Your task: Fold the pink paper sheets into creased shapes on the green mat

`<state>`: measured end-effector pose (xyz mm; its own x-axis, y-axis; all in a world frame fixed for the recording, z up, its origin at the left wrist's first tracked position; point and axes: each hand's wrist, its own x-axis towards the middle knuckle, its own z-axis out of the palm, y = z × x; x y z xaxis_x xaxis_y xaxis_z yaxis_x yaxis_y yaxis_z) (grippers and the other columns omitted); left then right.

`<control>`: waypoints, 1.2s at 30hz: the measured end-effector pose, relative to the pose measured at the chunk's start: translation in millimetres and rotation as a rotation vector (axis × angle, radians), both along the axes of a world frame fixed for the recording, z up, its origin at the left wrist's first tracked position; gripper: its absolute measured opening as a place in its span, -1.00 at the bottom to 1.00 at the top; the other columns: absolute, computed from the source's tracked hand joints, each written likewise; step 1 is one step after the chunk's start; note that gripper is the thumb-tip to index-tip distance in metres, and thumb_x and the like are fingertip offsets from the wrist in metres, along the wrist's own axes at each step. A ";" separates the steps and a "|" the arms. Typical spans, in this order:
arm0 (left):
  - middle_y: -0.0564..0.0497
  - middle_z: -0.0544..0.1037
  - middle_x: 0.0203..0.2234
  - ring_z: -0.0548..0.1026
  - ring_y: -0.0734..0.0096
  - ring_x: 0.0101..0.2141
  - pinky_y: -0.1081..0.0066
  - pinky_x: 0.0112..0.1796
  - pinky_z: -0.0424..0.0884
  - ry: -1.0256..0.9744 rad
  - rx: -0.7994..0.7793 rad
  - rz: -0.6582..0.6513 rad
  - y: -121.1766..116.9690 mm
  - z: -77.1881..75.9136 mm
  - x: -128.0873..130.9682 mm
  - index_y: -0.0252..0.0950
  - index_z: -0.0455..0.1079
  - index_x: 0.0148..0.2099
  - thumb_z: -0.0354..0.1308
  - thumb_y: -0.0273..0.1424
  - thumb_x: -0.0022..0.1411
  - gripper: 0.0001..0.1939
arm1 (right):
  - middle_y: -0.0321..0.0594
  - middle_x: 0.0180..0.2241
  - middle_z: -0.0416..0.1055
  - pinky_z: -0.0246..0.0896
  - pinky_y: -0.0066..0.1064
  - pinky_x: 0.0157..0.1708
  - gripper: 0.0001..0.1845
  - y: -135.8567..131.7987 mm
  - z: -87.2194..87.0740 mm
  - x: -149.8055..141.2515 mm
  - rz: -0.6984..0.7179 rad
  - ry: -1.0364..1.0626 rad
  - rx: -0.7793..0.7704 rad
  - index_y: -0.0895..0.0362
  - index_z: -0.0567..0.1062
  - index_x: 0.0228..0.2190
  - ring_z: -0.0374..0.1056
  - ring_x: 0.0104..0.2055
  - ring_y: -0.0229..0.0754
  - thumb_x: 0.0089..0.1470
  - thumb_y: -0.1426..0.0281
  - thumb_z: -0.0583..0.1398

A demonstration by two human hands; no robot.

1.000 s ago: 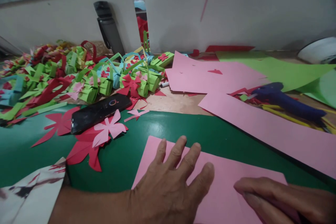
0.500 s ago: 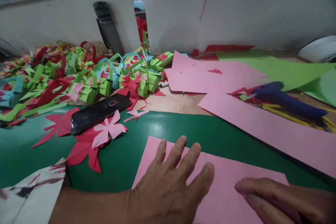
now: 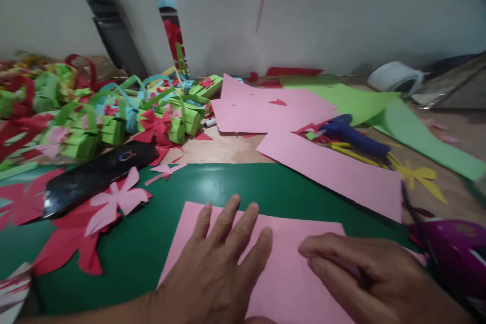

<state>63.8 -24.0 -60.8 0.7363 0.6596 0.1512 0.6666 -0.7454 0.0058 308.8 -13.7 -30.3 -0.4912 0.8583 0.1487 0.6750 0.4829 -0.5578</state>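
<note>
Well, left of the pink sheet [image 3: 286, 276], across the green mat [image 3: 224, 182], lies a black phone [image 3: 94, 177] with a ringed mark, any lettering too blurred to read, then a pink paper flower [image 3: 119, 197]. The left hand [image 3: 216, 268] lies flat over the sheet, fingers spread. At the sheet's right side the right hand [image 3: 383, 268] draws thumb and forefinger together; whether it grips anything, I can't tell. Right of the sheet, a purple object [image 3: 463, 250] bears an unreadable emblem.

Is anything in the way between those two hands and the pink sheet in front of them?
Nothing visible: the left hand lies spread on the pink sheet, and the right hand is over its right side, though what lies beneath those fingers is hidden.
</note>
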 end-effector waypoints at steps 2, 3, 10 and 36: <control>-0.25 0.16 0.27 0.08 -0.31 0.21 -0.21 0.02 0.18 0.018 0.050 0.022 -3.3 -1.5 0.8 -0.21 0.10 0.32 -0.24 0.25 0.19 -0.14 | -0.35 -0.43 0.56 0.27 -0.55 -0.50 -0.82 -1.1 9.6 -1.3 -0.054 -0.049 -0.063 0.04 0.51 -0.40 0.48 -0.43 -0.26 0.14 0.46 0.11; -0.24 0.16 0.27 0.07 -0.30 0.22 -0.20 0.03 0.17 0.034 0.063 0.040 -4.7 -1.6 1.2 -0.19 0.13 0.31 -0.23 0.25 0.19 -0.16 | -0.33 -0.43 0.56 0.26 -0.53 -0.50 -0.81 -2.1 12.9 -1.7 -0.079 -0.072 -0.092 0.06 0.52 -0.39 0.46 -0.44 -0.26 0.15 0.46 0.11; -0.20 0.20 0.26 0.02 -0.23 0.25 -0.16 0.16 -0.13 -0.037 0.127 0.034 -5.8 -12.9 0.0 -0.18 0.21 0.26 -0.23 0.26 0.17 -0.16 | -0.33 -0.51 0.46 0.11 -0.51 -0.45 -0.80 -7.9 18.4 1.7 -0.026 -0.122 -0.175 0.14 0.52 -0.37 0.35 -0.49 -0.33 0.16 0.51 0.09; -0.25 0.08 0.30 -0.05 -0.19 0.28 -0.08 0.20 -0.25 -0.104 0.228 -0.084 5.7 -36.0 -12.8 -0.22 0.05 0.31 -0.20 0.21 0.19 -0.18 | -0.44 -0.62 0.21 -0.09 -0.47 -0.49 -0.66 -4.2 19.1 13.3 -0.049 -0.120 -0.415 0.15 0.23 -0.64 0.11 -0.54 -0.39 0.13 0.45 0.14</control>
<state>51.0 -18.4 -96.8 0.7595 0.5369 0.3672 0.6070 -0.7879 -0.1034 322.0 -17.9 -11.2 -0.4409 0.8561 -0.2696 0.7636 0.1998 -0.6140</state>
